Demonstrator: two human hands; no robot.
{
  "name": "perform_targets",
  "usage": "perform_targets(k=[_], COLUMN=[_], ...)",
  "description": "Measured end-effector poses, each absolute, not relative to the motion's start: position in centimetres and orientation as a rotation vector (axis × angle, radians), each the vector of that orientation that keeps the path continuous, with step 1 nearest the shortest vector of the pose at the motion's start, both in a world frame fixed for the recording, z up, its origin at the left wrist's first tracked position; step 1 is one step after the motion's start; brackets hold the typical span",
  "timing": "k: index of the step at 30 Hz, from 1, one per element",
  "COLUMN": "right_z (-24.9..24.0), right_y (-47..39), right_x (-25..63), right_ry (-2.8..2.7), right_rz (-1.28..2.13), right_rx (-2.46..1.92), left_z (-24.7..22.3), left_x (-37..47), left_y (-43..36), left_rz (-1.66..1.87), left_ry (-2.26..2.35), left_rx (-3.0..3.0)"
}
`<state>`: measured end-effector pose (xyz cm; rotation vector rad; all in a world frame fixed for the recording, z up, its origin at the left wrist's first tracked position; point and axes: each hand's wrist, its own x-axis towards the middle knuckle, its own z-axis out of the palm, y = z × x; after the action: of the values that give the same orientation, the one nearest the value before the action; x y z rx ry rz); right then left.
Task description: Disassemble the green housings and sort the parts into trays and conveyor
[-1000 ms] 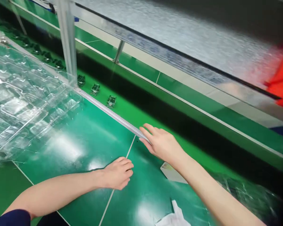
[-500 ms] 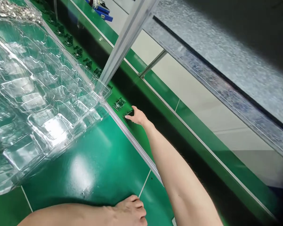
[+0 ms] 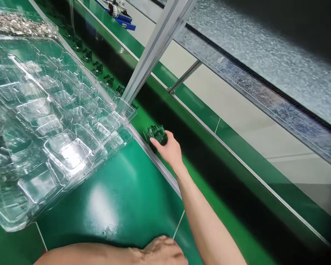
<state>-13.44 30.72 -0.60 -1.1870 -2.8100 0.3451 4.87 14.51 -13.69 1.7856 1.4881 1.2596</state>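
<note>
Between the thumb and fingers of my right hand [image 3: 171,149] is a green circuit board [image 3: 156,134], slightly blurred, over the green conveyor strip beside the metal rail. My left hand [image 3: 165,252] rests low on the green tabletop [image 3: 121,206], its fingers curled, with nothing visible in it. More circuit boards [image 3: 97,68] lie in a row along the strip, farther up and to the left. Clear plastic trays [image 3: 48,123] with moulded pockets are stacked on the left.
A metal upright post [image 3: 151,51] rises from the rail just beyond my right hand. Small metallic parts [image 3: 19,25] fill a clear container at the upper left. Blue items [image 3: 125,22] lie at the top. A grey shelf [image 3: 253,55] overhangs the right side.
My right hand has closed on a circuit board and lifted it from the strip. The view has shifted slightly, and my left hand stays curled on the tabletop.
</note>
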Motion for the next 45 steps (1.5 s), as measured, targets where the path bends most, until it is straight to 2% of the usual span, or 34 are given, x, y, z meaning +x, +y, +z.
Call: perform_targets(k=[2,4,7,11,18,22,25,35,45], right_z=[0.1,0.0,-1.3,-3.4,-3.9,-5.1,-6.9,-10.6,-10.4], right_y=[28.6,25.9,20.6,13.2,8.5,7.5,6.8,4.7,5.1], right_x=[-6.6,1.0,11.1,17.5,19.7,21.9,23.2,22.5,22.6], right_ry=[-2.743,-2.630,-2.646,-2.871,-2.774,-2.509,-2.278,-1.947,-2.004], right_rz=[0.293,0.210,0.142,0.331,0.540,0.807,0.876,0.617,0.647], right_rx=[-1.202,-1.167,-1.225,-1.395,-1.472,-1.369,-1.314,-1.145,-1.178], left_z=[-13.1,-13.0,-13.4,-12.9,-10.1,-10.3,-10.2,-8.9,-8.8], left_x=[3.3,1.4,-1.0,-1.1,2.3,3.0,2.9,3.7,3.0], left_y=[14.8,15.3,15.7,13.5,5.5,3.7,3.7,4.0,3.6], left_rz=[1.576,1.721,1.744,1.617,1.268,1.277,1.313,1.358,1.397], left_ry=[1.538,1.547,1.479,1.348,1.199,1.347,1.365,1.421,1.380], left_rx=[1.264,0.942,0.816,0.911,1.331,1.322,1.235,1.028,1.053])
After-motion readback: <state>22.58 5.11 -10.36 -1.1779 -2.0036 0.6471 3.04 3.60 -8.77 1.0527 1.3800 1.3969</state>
